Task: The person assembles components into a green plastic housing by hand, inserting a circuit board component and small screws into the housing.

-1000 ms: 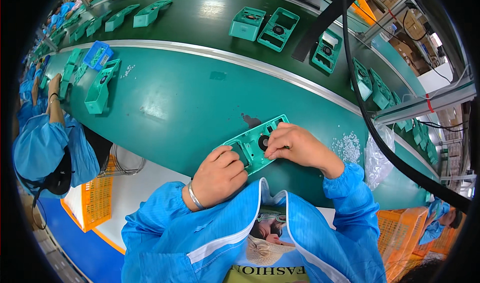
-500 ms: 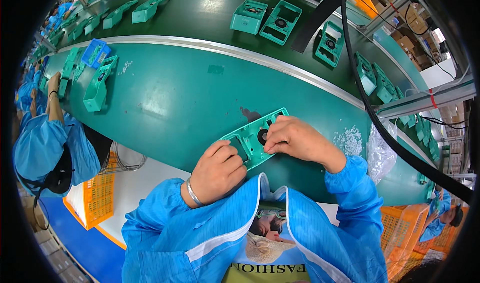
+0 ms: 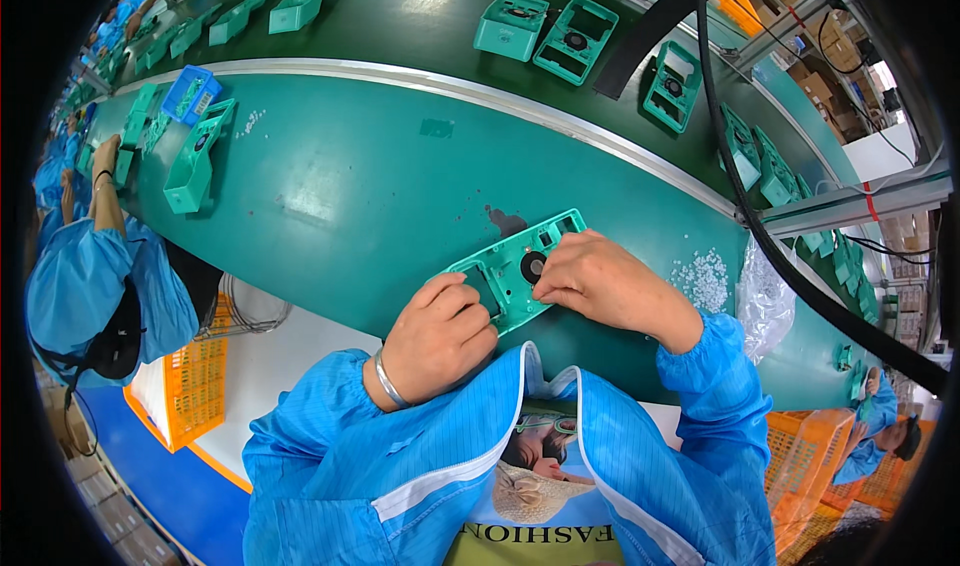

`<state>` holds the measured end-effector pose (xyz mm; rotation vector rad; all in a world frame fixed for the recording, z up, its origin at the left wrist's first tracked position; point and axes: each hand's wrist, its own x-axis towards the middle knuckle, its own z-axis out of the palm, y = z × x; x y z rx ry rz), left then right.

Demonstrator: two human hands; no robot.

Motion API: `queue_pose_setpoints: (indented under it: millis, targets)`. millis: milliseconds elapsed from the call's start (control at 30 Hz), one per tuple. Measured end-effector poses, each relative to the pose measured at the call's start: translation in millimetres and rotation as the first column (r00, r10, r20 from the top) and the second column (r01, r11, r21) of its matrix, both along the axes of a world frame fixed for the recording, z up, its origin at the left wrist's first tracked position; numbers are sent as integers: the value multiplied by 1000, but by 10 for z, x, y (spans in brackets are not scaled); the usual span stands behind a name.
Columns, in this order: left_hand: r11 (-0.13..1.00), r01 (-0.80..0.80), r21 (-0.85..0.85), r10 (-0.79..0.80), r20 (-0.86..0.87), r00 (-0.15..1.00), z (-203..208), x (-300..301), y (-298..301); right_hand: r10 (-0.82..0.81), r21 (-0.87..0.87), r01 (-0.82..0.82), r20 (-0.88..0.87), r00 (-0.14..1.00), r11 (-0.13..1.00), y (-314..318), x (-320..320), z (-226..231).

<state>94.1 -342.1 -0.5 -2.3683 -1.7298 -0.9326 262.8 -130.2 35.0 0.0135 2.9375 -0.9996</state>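
Observation:
A green plastic housing (image 3: 517, 304) lies tilted on the green bench in front of me, with a round black speaker-like part (image 3: 533, 267) set in its middle. My left hand (image 3: 440, 332) is closed on the housing's near left end, its thumb and fingers over the edge. My right hand (image 3: 608, 284) sits over the housing's right part, thumb and forefinger pinched together beside the black disc. Whatever is in that pinch is too small or hidden to make out.
Small white pieces (image 3: 699, 281) lie heaped right of the housing, beside a clear plastic bag (image 3: 766, 301). A black cable (image 3: 790, 284) hangs across the right. More housings (image 3: 574, 41) stand on the far belt. At left are a blue bin (image 3: 190, 96) and a co-worker's arm (image 3: 106, 191).
The view has shifted slightly. My right hand has moved a little off the black disc, so more of it shows. The left hand keeps its hold on the housing.

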Motion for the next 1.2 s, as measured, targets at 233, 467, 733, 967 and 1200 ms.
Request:
queue_pose_setpoints:
  millis: [233,467,733,967,1200]
  targets:
    - [1000,-7,3,7,-6,1000,-3,1,-3,11,46,-11,-15,1000,999,-18,-11,58]
    - [1000,0,7,0,4,1000,4,-7,1,38,76,-38,7,999,996,3,-91,122]
    - [1000,13,-4,-13,5,1000,9,-1,14,46,109,-58,112,993,992,76,-187,108]
    - [1000,4,1,-4,8,1000,10,2,5,25,76,-43,227,974,996,78,-205,153]
    - [1000,10,-6,-10,4,1000,-4,3,-9,13,-12,-13,56,998,1000,71,-41,29]
